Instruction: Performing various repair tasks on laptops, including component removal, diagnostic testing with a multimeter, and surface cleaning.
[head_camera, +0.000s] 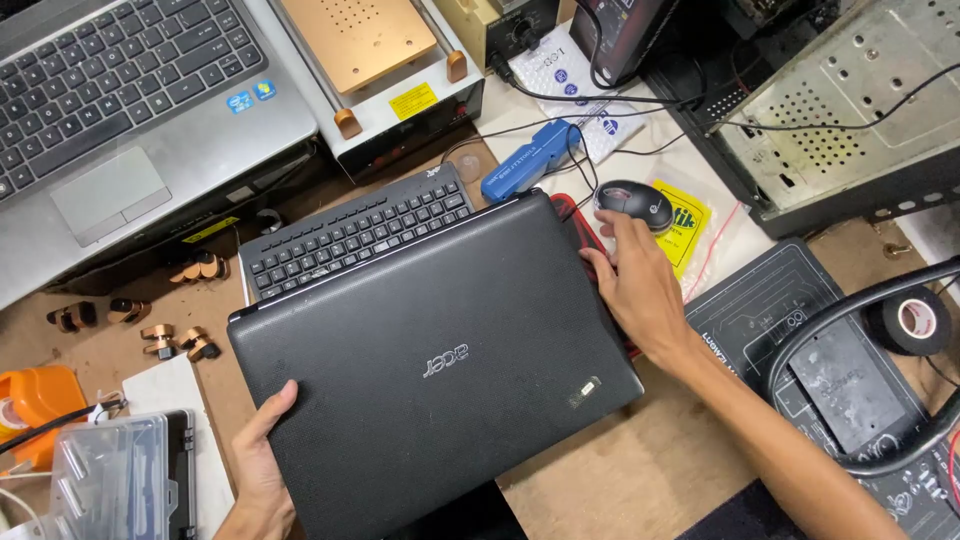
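Across the middle of the crowded surface (620, 470) lies the closed black laptop (430, 370), lid up, its long axis running from near left to far right, its far edge overlapping a loose black keyboard (360, 232). Left hand (262, 455) cups the near left corner, thumb up on the lid, fingers hidden beneath. Right hand (635, 290) sits flat and open against the right edge, fingers stretched toward the far side, gripping nothing. Both hands bracket the machine, one per side. Just past those fingertips rests a small black mouse (633, 203).
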